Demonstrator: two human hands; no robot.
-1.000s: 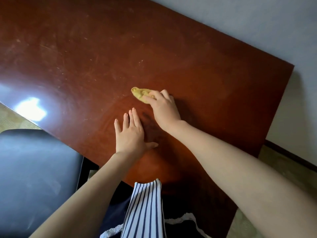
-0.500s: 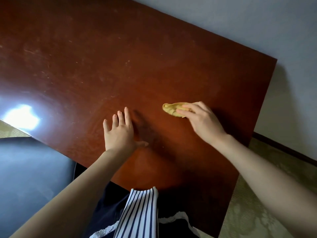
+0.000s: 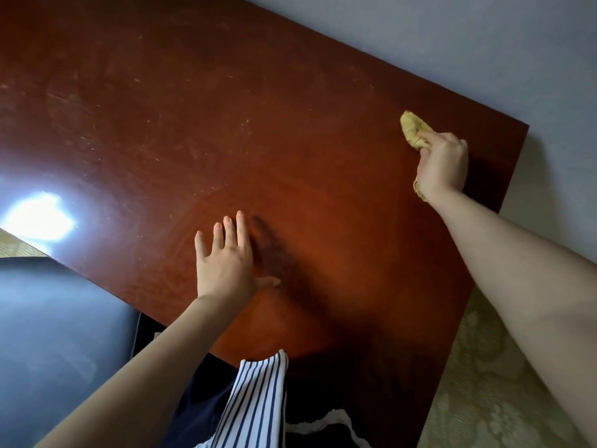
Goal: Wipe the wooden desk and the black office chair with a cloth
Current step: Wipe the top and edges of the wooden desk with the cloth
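A reddish-brown wooden desk (image 3: pixel 245 130) fills most of the view, its top scratched and dusty on the left. My right hand (image 3: pixel 442 164) grips a bunched yellow cloth (image 3: pixel 413 130) and holds it down on the desk near the far right corner. A bit of the cloth also shows below the wrist. My left hand (image 3: pixel 226 257) rests flat on the desk near its front edge, fingers straight and spread, holding nothing. The black office chair (image 3: pixel 55 324) stands at the lower left, its seat partly under the desk edge.
A pale wall (image 3: pixel 452 43) runs right behind the desk's far edge. Patterned greenish flooring (image 3: pixel 484 383) lies to the right of the desk. A bright light glare (image 3: pixel 35 216) sits on the desk's left front. My striped clothing (image 3: pixel 255 402) hangs at the front edge.
My right hand has swept the cloth from the desk's middle out to the far right corner. My left hand has stayed flat in the same spot.
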